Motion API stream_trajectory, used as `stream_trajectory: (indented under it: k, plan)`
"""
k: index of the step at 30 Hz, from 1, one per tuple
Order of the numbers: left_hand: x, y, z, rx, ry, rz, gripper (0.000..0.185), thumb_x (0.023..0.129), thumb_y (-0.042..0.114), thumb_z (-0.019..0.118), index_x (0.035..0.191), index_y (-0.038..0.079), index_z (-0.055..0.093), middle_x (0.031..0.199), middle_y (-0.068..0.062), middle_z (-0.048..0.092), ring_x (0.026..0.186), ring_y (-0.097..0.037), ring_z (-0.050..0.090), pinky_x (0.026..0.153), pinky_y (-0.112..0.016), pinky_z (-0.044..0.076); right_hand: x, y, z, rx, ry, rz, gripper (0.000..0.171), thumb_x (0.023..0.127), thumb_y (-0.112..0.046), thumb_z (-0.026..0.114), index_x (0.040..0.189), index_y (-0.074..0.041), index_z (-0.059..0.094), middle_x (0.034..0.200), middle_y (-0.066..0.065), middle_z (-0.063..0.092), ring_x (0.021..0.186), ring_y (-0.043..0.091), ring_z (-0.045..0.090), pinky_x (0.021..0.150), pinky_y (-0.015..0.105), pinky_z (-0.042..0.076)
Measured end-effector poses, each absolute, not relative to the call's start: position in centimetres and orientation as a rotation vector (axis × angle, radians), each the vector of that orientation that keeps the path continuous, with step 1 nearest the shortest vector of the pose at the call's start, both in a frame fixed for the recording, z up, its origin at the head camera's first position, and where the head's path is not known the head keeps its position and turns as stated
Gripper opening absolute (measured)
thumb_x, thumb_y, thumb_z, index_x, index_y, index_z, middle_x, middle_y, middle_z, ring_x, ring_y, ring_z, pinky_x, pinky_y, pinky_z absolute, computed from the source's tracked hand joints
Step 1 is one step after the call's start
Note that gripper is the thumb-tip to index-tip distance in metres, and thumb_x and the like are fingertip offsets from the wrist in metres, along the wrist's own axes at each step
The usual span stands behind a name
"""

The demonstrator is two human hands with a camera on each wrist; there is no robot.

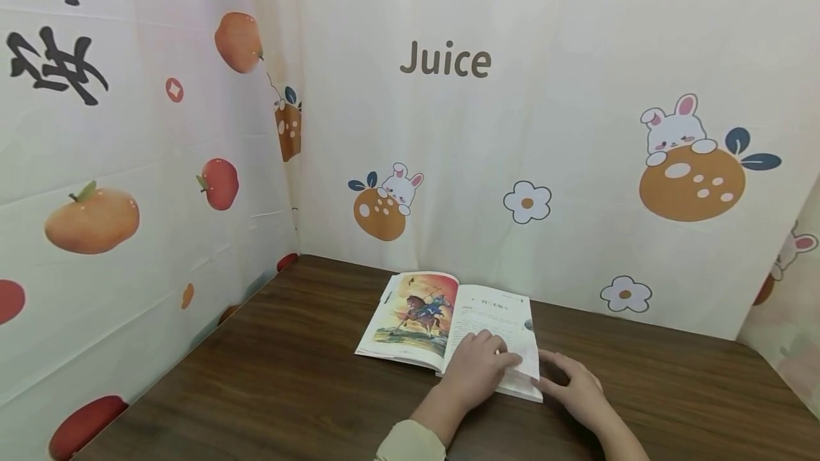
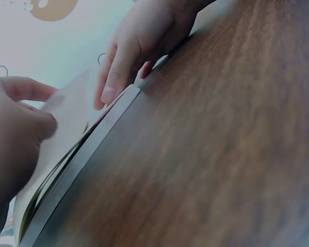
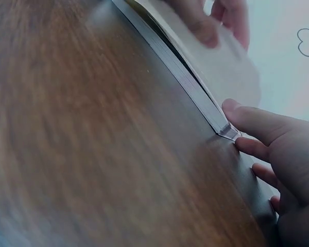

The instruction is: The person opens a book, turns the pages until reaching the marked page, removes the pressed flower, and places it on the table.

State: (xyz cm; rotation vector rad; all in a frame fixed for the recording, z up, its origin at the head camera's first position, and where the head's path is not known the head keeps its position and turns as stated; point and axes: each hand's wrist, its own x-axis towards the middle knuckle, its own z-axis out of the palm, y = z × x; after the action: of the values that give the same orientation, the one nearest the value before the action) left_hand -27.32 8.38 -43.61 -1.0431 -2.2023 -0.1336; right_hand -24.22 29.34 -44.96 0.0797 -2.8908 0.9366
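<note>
Pale backdrop reading "Juice", open book, left hand on text page

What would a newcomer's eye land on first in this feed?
Most likely the open book on the brown table, with its bright picture of a horse and rider on the left page. Next, the left hand on the right page and the right hand at that page's outer edge. Behind, the large word "Juice" stands out on the pale curtain.
</note>
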Motion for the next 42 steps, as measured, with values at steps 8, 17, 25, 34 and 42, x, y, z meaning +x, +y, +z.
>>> stream_trajectory:
  k: [8,17,25,34,42]
  plan:
    - [-27.5,8.2,-43.4,-0.914,-1.991,-0.355,0.017,0.076,0.023,0.072,0.091,0.030,0.072,0.081,0.013,0.059,0.076,-0.005,0.051,0.063,-0.018,0.039,-24.0,29.4,-45.3,0.090,-2.875,0.944,0.054,0.079,-0.047,0.067,0.119,-0.011,0.061,0.128,0.020,0.052,0.125,0.046,0.034,0.091,0.067,0.019]
    - [-28.1,7.3,-42.5,-0.775,-1.893,-0.547,0.008,0.075,0.025,0.076,0.081,0.022,0.071,0.074,0.012,0.061,0.070,-0.005,0.052,0.061,-0.019,0.042,-24.2,29.3,-45.3,0.104,-2.874,0.924,0.052,0.078,-0.046,0.068,0.118,-0.013,0.062,0.128,0.017,0.053,0.124,0.044,0.036,0.091,0.067,0.019]
    - [-28.7,6.0,-41.8,-0.715,-1.841,-0.589,0.010,0.081,0.028,0.071,0.080,0.019,0.073,0.073,0.010,0.063,0.069,-0.006,0.053,0.061,-0.018,0.043,-24.3,29.3,-45.4,0.109,-2.871,0.920,0.051,0.077,-0.046,0.069,0.116,-0.014,0.063,0.126,0.015,0.055,0.122,0.042,0.040,0.090,0.067,0.021]
    - [-30.1,3.6,-40.6,-0.596,-1.712,-0.687,0.010,0.080,0.018,0.065,0.071,0.013,0.067,0.069,0.005,0.059,0.067,-0.012,0.054,0.057,-0.024,0.044,-24.3,29.2,-45.2,0.101,-2.882,0.907,0.054,0.076,-0.048,0.069,0.117,-0.013,0.063,0.126,0.016,0.054,0.121,0.044,0.040,0.088,0.067,0.022]
    - [-31.1,0.6,-40.0,-0.488,-1.697,-0.798,0.005,0.074,0.011,0.063,0.069,0.011,0.061,0.067,0.003,0.056,0.062,-0.013,0.050,0.055,-0.026,0.043,-24.3,29.3,-45.1,0.093,-2.881,0.910,0.054,0.076,-0.048,0.069,0.117,-0.013,0.063,0.127,0.018,0.054,0.122,0.045,0.038,0.088,0.068,0.021]
